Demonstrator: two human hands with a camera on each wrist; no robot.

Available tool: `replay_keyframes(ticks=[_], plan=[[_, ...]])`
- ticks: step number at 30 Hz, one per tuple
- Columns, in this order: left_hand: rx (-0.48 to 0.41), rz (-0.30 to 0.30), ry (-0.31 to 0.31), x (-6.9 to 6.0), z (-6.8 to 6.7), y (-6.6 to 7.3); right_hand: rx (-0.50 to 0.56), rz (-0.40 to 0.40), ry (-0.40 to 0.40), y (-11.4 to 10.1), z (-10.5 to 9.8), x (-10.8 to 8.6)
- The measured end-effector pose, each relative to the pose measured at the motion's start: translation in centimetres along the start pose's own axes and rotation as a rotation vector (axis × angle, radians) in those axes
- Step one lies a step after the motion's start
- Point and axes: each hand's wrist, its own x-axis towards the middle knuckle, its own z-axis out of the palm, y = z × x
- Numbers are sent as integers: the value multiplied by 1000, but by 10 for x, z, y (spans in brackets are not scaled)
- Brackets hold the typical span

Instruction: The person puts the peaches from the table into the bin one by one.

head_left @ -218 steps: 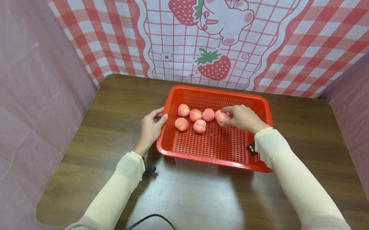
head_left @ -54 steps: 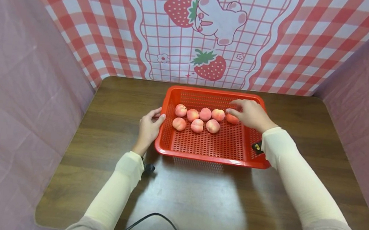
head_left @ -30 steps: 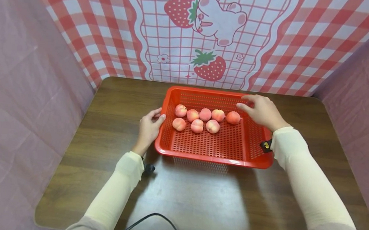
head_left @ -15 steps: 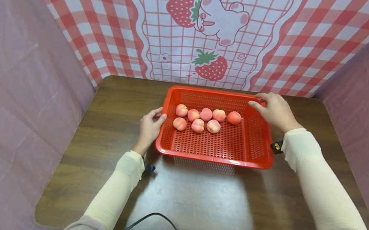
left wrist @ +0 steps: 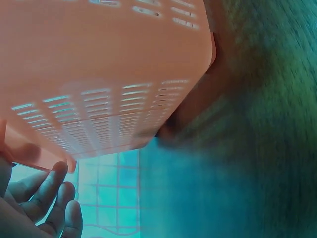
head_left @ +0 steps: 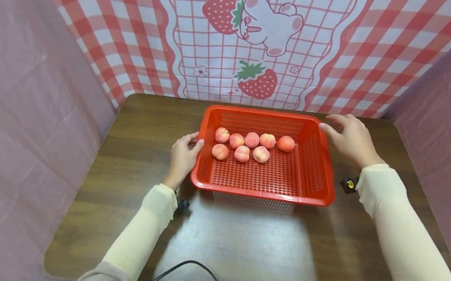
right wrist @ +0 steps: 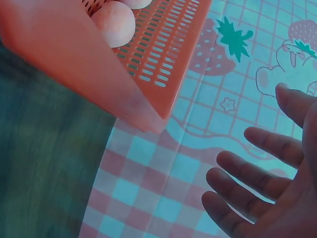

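A red plastic basket (head_left: 263,195) with slotted walls stands on the table. Several peaches (head_left: 261,154) lie in it in two rows, toward its left and middle; the rightmost peach (head_left: 286,143) is redder than the others. At the basket's left rim, my left hand (head_left: 183,156) pinches the edge, thumb on top; in the left wrist view its fingers (left wrist: 52,191) are at the rim's underside. My right hand (head_left: 353,139) hovers just outside the basket's back right corner, holding nothing. Its fingers (right wrist: 242,193) are spread and relaxed in the right wrist view, apart from the basket.
The brown wooden table (head_left: 116,221) surrounds the basket. A red-and-white checked cloth (head_left: 118,21) with strawberry prints hangs behind it, and pinkish curtains (head_left: 15,112) flank both sides. A black cable (head_left: 190,262) curves at the front edge near the body.
A peach was placed in the front row and the red one at the back row's right end. My right hand then let go and moved right, out of the basket. The left hand stayed put.
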Motion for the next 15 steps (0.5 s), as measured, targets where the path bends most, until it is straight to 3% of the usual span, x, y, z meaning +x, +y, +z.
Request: replay_keyframes(ticks=[8, 15], plan=[[5, -48, -38, 3, 1, 3, 10, 20, 34, 8, -2, -8], [17, -83, -56, 5, 1, 12, 12, 57, 144, 16, 0, -15]])
